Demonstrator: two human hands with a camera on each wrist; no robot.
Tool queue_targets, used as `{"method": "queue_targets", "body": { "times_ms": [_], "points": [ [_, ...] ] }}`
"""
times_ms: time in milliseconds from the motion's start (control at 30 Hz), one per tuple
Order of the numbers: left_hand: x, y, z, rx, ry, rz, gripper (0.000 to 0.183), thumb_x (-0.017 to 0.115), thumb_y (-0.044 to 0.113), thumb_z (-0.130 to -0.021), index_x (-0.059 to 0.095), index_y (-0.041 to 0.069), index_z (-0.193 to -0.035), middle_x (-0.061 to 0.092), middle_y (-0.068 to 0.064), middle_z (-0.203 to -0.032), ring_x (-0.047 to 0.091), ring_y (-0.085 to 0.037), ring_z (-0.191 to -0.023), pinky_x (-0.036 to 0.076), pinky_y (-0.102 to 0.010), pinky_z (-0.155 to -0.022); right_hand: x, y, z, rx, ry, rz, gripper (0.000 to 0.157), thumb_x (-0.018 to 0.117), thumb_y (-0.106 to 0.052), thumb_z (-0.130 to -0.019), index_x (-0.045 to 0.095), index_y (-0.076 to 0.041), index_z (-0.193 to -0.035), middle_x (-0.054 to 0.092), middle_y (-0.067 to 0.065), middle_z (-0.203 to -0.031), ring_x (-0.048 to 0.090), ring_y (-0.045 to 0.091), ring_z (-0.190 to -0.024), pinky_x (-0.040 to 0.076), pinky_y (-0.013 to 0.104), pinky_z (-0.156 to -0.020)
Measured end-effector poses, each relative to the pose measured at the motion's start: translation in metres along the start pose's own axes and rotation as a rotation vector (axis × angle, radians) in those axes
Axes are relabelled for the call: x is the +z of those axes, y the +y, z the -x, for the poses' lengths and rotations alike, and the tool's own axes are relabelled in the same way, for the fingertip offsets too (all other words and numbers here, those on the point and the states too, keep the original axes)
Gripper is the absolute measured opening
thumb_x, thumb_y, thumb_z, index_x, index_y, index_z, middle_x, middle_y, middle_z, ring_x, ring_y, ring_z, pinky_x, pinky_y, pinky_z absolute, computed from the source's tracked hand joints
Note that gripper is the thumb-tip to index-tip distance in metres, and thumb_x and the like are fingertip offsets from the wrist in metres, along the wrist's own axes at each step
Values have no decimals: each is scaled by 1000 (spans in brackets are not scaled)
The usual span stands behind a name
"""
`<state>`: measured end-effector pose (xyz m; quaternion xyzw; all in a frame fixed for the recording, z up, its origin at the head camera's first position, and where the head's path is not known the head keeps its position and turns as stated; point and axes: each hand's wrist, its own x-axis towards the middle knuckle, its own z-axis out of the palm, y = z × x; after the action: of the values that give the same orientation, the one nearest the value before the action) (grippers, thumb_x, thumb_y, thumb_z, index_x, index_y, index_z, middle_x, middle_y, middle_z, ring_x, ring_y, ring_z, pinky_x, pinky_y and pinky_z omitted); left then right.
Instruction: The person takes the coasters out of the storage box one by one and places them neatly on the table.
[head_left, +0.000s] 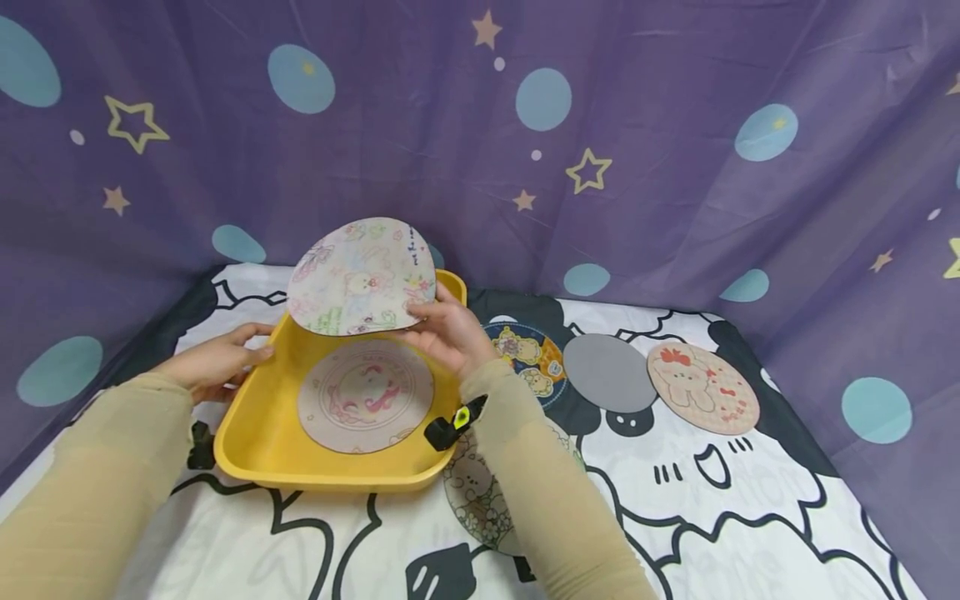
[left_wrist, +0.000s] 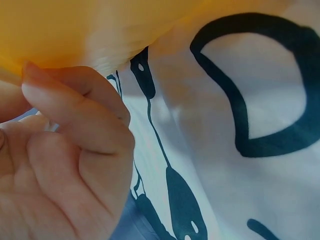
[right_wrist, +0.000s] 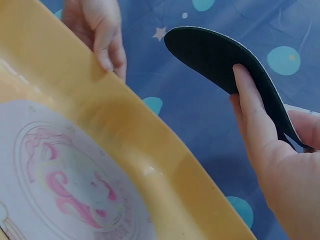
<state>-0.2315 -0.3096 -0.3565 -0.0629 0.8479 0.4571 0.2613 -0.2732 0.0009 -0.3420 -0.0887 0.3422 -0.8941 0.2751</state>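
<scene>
My right hand [head_left: 453,333] grips a round mouse pad [head_left: 356,267] by its right edge, thumb on the printed top and fingers against the dark underside [right_wrist: 215,60]. Pastel doodles cover the pad, which is held tilted over the far part of a yellow plastic basin [head_left: 337,481]. Inside that basin lies a second round pad [head_left: 367,396] with a pink cartoon print, face up. My left hand [head_left: 217,360] pinches the basin's left rim; in the left wrist view the thumb and fingers [left_wrist: 75,100] meet at the yellow wall.
Right of the basin lie several round pads: a dark blue one with bears [head_left: 528,358], a plain grey one [head_left: 609,373] and a pink checked one [head_left: 703,388]. A floral pad [head_left: 480,492] is partly under my right forearm. A purple curtain [head_left: 675,208] hangs behind.
</scene>
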Motion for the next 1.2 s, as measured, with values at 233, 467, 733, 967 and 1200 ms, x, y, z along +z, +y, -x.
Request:
{"method": "queue_targets", "body": {
  "times_ms": [233,467,733,967,1200],
  "points": [
    [1,1,1,-9,-2,12,72,39,35,-107,-4,7,-157,33,-30,-147,61,-24,-102,53,-35,-80,1,-7,7,-20,18,-26,66,35,11,-98,34,-25,-153,30,20,-157,30,40,-145,20,57,-118],
    [2,0,2,-17,1,17,72,39,35,-107,-5,8,-158,37,-29,-145,61,-22,-99,53,-35,-80,0,-8,19,-29,53,-55,67,35,13,-97,33,-24,-153,31,20,-156,31,39,-145,19,58,-118],
    [0,0,1,-31,10,6,72,39,37,-107,-4,8,-158,37,-28,-143,59,-25,-100,53,-34,-79,-5,-10,36,-84,59,-75,69,37,14,-95,37,-28,-151,36,18,-152,36,38,-141,26,57,-116],
    [0,0,2,-36,16,0,73,39,37,-107,-3,8,-158,41,-27,-141,60,-25,-99,52,-34,-78,-9,-14,52,-105,81,-89,68,35,14,-95,36,-26,-150,35,17,-152,37,38,-141,24,56,-117],
    [0,1,2,-19,14,1,72,40,37,-107,-2,8,-158,48,-24,-135,61,-23,-97,53,-35,-79,-15,-24,71,-127,129,-63,71,35,15,-94,35,-27,-151,35,17,-151,35,37,-142,23,57,-117]
  ]
}}
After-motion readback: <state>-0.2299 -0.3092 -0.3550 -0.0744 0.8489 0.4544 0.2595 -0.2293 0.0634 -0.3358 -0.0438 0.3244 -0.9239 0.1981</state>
